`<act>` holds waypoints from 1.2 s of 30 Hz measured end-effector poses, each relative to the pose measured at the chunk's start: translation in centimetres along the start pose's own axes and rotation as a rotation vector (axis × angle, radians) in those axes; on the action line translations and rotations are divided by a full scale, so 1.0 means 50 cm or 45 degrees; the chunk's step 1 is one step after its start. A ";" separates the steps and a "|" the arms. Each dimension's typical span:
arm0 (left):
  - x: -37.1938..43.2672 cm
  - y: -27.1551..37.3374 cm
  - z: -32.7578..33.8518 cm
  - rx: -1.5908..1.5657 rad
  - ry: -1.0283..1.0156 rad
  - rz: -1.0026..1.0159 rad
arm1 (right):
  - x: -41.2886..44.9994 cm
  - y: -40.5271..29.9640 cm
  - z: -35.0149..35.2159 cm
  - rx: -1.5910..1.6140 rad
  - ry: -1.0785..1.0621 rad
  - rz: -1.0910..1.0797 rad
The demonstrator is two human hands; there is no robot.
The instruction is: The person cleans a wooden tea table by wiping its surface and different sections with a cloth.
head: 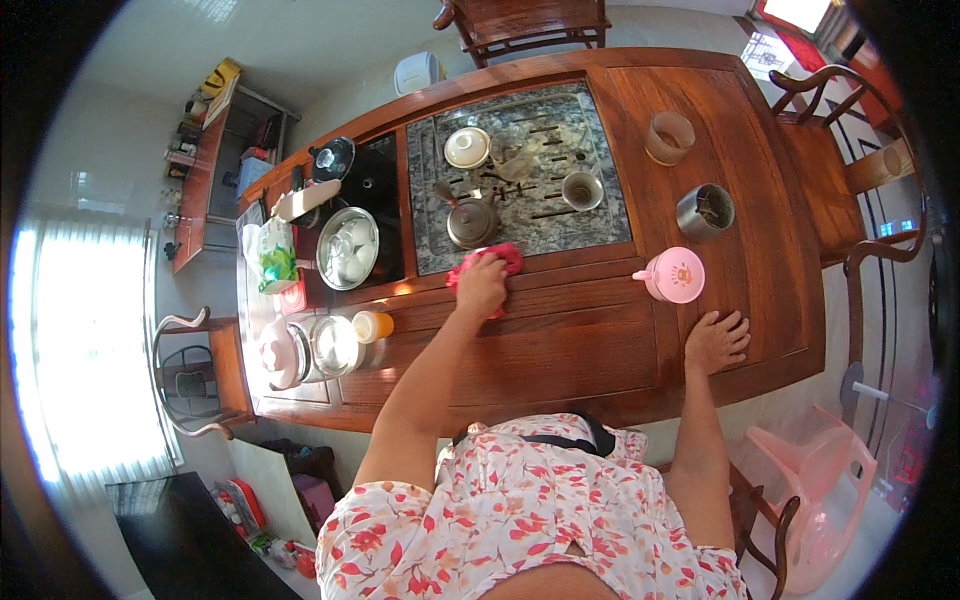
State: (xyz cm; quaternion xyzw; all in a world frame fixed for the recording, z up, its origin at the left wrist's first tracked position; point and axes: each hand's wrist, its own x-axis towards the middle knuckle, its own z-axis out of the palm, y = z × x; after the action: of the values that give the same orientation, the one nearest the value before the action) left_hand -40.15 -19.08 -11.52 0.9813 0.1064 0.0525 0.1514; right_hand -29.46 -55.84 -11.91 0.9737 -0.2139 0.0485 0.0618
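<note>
My left hand point(482, 285) presses a red cloth point(509, 257) onto the wooden tea table point(570, 337), at the front edge of its inset stone tea tray point(525, 240). Just beyond the cloth sits a dark lidded teapot point(472, 223) on the tray. A white lidded bowl point(466, 147), a glass pitcher point(516, 163) and a strainer-like cup point(582, 191) also stand there. My right hand point(718, 343) lies flat on the tabletop, fingers spread and holding nothing. Nearest to it is a pink lidded mug point(676, 276).
Behind the mug stand a metal canister point(705, 211) and a glass cup point(670, 138). To the left are a steel bowl of cups point(348, 248), a tissue pack point(276, 259), an orange-sided cup point(373, 327) and a clear jar point(334, 345). Wooden chairs point(814, 165) flank the table.
</note>
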 end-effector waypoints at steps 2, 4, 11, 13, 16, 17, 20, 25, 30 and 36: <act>-0.023 -0.032 -0.042 0.083 -0.148 -0.236 | 0.000 0.000 -0.011 -0.002 -0.021 -0.003; -0.043 -0.069 -0.067 0.171 -0.167 -0.348 | 0.000 -0.004 -0.019 -0.005 -0.070 0.009; -0.048 -0.113 -0.103 0.314 -0.254 -0.609 | 0.000 -0.003 -0.018 0.008 -0.091 0.021; -0.026 -0.109 -0.115 0.401 -0.454 -0.705 | 0.000 -0.001 -0.010 0.012 -0.063 0.018; 0.039 -0.103 -0.138 0.107 -0.348 -0.964 | 0.000 0.000 -0.004 -0.008 -0.025 0.021; 0.059 -0.111 -0.138 0.108 -0.349 -0.955 | 0.000 0.001 -0.005 -0.009 -0.024 0.029; 0.110 -0.144 -0.129 -0.255 0.069 -0.757 | 0.000 -0.002 -0.018 -0.010 -0.072 0.022; 0.197 -0.185 -0.085 -0.992 0.281 -1.186 | 0.000 0.001 -0.009 -0.035 -0.093 0.003; 0.242 -0.174 -0.088 -1.307 0.180 -1.417 | -0.003 0.003 0.004 -0.045 0.008 0.012; 0.256 -0.199 -0.046 -1.145 0.143 -1.345 | 0.001 0.002 -0.002 -0.053 -0.073 0.025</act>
State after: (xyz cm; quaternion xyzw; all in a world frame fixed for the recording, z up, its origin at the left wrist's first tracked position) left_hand -29.92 -6.27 -11.49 0.6358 0.5454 0.0616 0.5426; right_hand -29.46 -55.92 -11.80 0.9711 -0.2260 0.0166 0.0754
